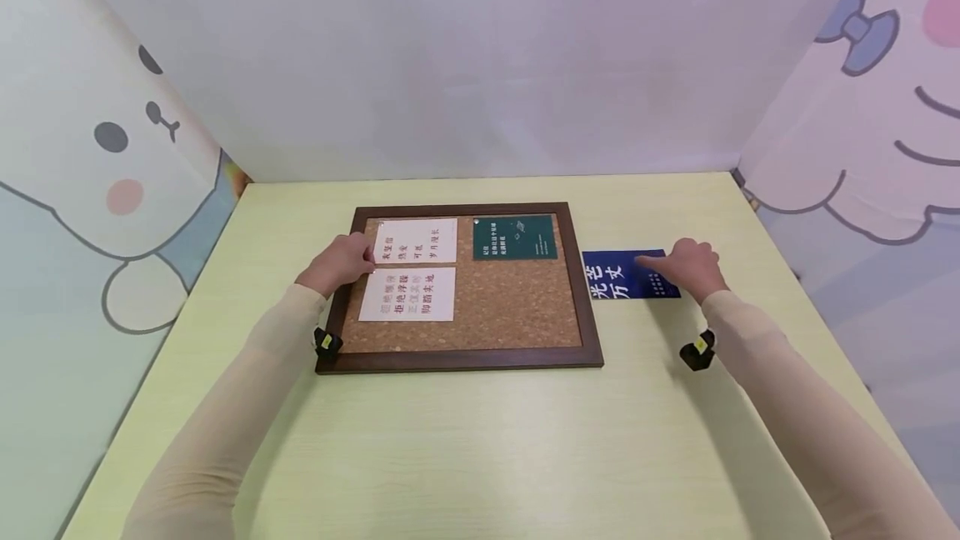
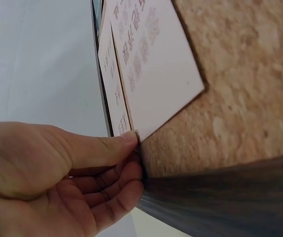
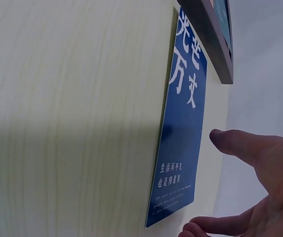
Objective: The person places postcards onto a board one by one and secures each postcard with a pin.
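Observation:
A framed cork board (image 1: 517, 307) lies on the table with two white cards and a green card (image 1: 525, 237) on it. At the near white card's (image 1: 408, 294) upper left corner, my left hand (image 1: 341, 261) pinches what looks like a small pushpin between thumb and curled fingers. Its fingertips mostly hide the pin. The far white card (image 1: 416, 240) lies just beyond that hand. To the right of the board, a blue card (image 1: 626, 261) with white characters lies flat on the table. My right hand (image 1: 690, 265) hovers at its right side, thumb spread from the fingers, holding nothing.
The board's raised dark wooden frame (image 1: 465, 359) borders the cork, its right side beside the blue card. A pale wood-grain table (image 1: 465, 440) extends around the board. White curtains (image 1: 480, 65) with cartoon prints enclose the back and sides.

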Demonstrator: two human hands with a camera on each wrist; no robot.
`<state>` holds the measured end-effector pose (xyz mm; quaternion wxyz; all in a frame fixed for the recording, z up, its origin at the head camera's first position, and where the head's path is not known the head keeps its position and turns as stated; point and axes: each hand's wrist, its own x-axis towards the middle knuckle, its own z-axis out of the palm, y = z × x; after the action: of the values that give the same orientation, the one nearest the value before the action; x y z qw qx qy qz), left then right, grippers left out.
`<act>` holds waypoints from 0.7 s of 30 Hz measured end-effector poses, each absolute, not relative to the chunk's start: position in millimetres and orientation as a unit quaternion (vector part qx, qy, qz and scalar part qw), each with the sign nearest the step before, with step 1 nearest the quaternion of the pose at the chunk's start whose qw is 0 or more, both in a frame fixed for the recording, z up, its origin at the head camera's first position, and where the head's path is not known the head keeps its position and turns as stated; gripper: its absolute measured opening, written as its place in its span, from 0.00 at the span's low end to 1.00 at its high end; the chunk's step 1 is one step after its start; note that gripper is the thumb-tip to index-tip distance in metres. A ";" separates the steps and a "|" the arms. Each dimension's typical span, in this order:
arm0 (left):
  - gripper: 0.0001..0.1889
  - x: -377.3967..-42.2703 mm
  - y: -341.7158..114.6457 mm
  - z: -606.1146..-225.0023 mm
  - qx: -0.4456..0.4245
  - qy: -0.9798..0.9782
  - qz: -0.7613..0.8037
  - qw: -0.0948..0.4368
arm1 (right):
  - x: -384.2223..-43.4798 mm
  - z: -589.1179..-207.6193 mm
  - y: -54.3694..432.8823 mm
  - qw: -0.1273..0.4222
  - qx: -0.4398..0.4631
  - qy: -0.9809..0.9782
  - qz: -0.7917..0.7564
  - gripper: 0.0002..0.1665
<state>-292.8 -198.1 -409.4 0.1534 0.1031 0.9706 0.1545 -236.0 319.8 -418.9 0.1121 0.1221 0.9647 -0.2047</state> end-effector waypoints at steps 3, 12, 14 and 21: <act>0.05 -293.5 -196.9 -409.2 0.099 0.972 0.149 0.150 | -235.8 -422.3 319.8 0.122 0.126 0.963 -0.205 0.35; 0.04 -296.1 -194.2 -407.6 0.077 0.976 0.141 0.145 | -235.4 -429.6 316.9 0.113 0.137 0.962 -0.207 0.33; 0.04 -296.7 -195.2 -407.1 0.078 0.977 0.139 0.144 | -235.9 -430.7 316.4 0.110 0.136 0.962 -0.209 0.33; 0.08 -296.9 -200.2 -406.6 0.074 0.974 0.153 0.149 | -236.8 -433.8 317.0 0.107 0.123 0.963 -0.216 0.32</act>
<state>-296.9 -200.2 -406.6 0.1487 0.0741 0.9742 0.1530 -236.8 317.0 -433.8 0.1074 0.1231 0.9627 -0.2159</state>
